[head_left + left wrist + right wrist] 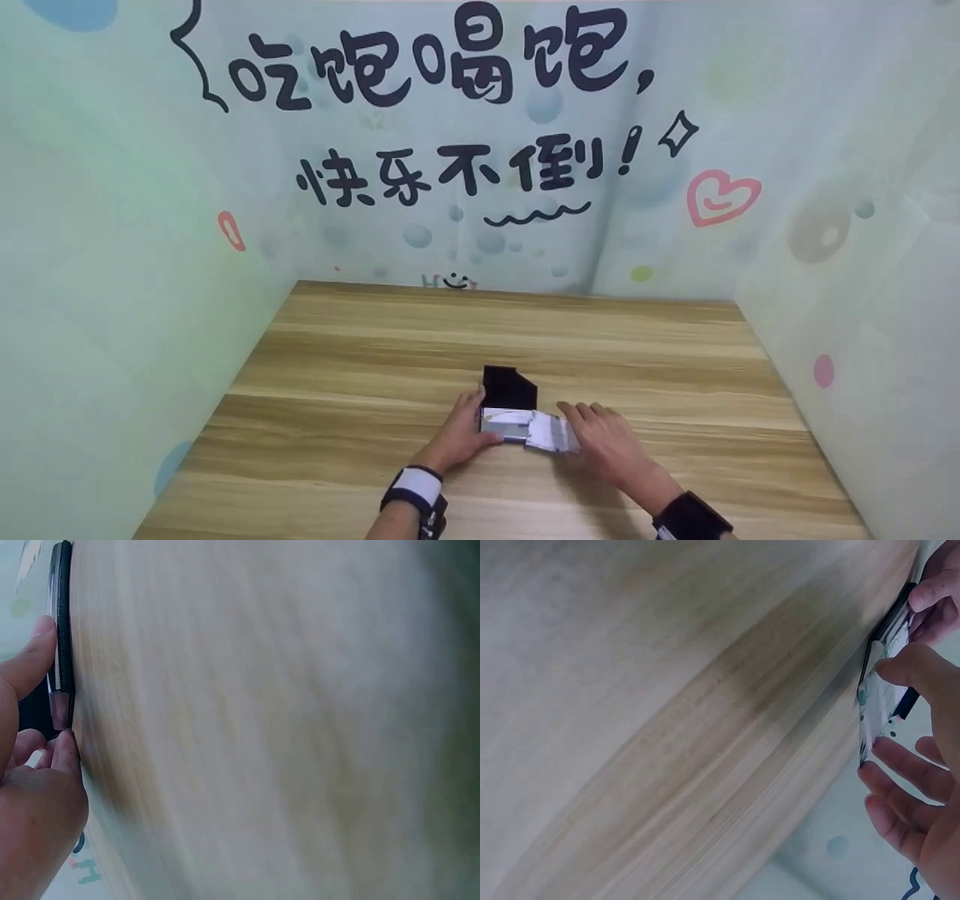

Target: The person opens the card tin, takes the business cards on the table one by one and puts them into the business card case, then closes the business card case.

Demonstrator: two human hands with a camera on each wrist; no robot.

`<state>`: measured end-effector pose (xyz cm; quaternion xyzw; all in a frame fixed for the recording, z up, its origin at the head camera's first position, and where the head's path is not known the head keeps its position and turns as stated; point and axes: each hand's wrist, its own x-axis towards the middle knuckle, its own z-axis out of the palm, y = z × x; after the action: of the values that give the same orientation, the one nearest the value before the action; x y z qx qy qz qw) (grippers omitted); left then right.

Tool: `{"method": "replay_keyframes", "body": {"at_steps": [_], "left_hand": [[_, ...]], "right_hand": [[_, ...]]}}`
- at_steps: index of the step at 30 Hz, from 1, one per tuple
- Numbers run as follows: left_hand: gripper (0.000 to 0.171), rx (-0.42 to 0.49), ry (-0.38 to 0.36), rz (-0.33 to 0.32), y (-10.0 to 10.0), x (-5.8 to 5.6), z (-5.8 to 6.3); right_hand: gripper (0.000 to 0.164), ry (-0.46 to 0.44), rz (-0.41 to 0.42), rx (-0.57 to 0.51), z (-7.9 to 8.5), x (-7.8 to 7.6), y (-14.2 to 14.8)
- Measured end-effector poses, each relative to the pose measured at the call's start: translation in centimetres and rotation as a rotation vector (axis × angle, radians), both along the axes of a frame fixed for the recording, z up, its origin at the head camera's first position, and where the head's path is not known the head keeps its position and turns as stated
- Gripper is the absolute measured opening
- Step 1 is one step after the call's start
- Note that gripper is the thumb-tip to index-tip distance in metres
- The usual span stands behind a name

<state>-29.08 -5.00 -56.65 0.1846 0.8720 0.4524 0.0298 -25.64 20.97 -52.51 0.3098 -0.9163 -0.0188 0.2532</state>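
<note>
A small flat black case (491,429) lies low over the wooden table, its angular black flap (510,387) folded open away from the person. The inside of the case looks silvery and shiny. My left hand (459,433) grips the case at its left end, thumb along the near edge and fingers at the far side. In the left wrist view the case (64,637) appears edge-on. A thin white packet (551,433) with dark print sticks out from the case's right end. My right hand (613,448) holds that packet, thumb on its near edge and fingertips at its outer end.
The wood-grain table (360,345) spreads around the hands. Pale printed sheets stand as a back wall (465,240) and as left (112,300) and right (885,300) side walls. Each wrist wears a dark strap.
</note>
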Motion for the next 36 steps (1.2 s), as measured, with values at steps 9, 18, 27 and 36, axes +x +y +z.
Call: {"method": "replay_keyframes", "body": {"at_steps": [9, 18, 27, 36], "left_hand": [[0.085, 0.021, -0.014, 0.000, 0.1, 0.0, -0.2], [0.087, -0.001, 0.035, 0.002, 0.2, -0.1, -0.5], [0.087, 0.023, 0.031, 0.002, 0.2, -0.2, -0.3], [0.087, 0.032, -0.041, 0.026, 0.2, 0.0, 0.1]], "right_hand": [[0.073, -0.010, 0.016, -0.008, 0.2, -1.8, -1.1], [0.075, 0.030, 0.058, -0.002, 0.1, -3.4, -2.2], [0.072, -0.141, 0.015, 0.055, 1.0, -4.4, -3.8], [0.073, -0.176, -0.005, 0.078, 1.1, -5.4, -5.1]]}}
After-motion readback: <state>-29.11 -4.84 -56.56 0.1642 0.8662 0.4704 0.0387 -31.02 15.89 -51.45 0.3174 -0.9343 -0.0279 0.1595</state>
